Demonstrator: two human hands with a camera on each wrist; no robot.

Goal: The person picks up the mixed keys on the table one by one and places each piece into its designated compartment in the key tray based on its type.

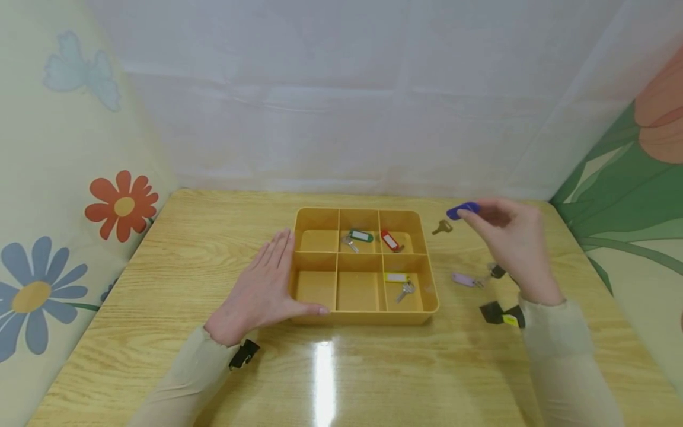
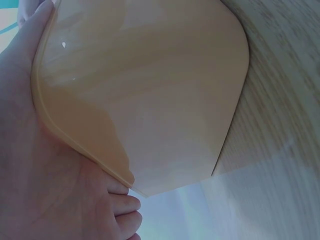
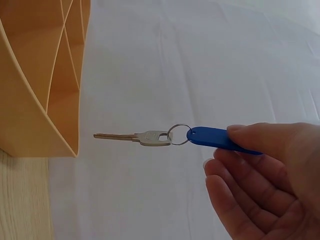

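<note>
Fingers [image 3: 247, 172] pinching blue tag [image 3: 212, 136], key [image 3: 150, 138] dangling beyond

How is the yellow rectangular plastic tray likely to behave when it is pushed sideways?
The yellow rectangular plastic tray should stay stiff, braced by crossing dividers. It probably will not tip, being low and wide. Its glossy outside may feel slippery.

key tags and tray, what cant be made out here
Tray: left wrist view, inside hidden by its outer wall.
Blue tag: right wrist view, partly hidden by the right hand.
Red tag: head view, any writing too small.
Metal piece by lilac tag: head view, blurred.
</note>
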